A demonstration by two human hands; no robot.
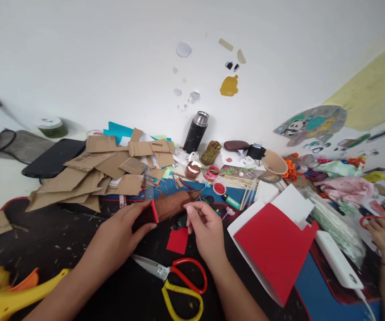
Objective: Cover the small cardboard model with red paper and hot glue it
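You grip a matt brown cardboard piece (174,204) edged in red paper (154,211); nearby, scissors (175,278) show bright steel blades and glossy plastic handles on a matt black mat (55,240).

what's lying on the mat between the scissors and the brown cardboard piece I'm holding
In the head view, a small red paper square lies on the dark mat between the scissors and the brown cardboard piece, just beside your right hand.

Scissors (175,278) before both hands, cardboard pile (101,171) behind left, flask (196,131) beyond.
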